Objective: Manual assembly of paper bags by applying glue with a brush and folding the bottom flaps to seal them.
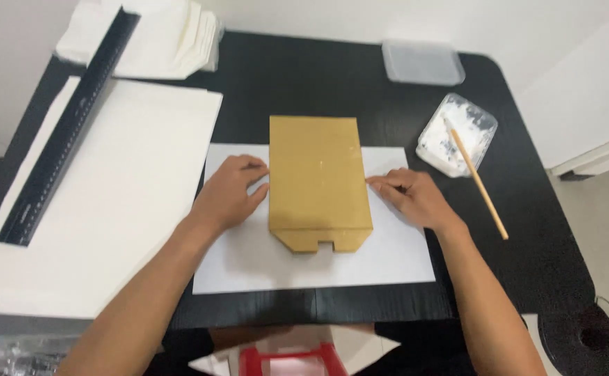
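A brown paper envelope or bag piece (318,182) lies flat on a white sheet (249,261) in the middle of a black table (318,76). Its near end has a folded flap with a small notch. My left hand (229,193) rests on the white sheet with its fingertips touching the brown piece's left edge. My right hand (410,196) lies on the sheet at the right, fingertips touching the brown piece's right edge. Neither hand grips anything.
A large white board (109,202) with a long black ruler (68,129) covers the table's left. Folded white paper (172,38) sits behind it. At the back right are a clear lid (423,63) and a tub of white paste (457,132) with a wooden stick (482,188).
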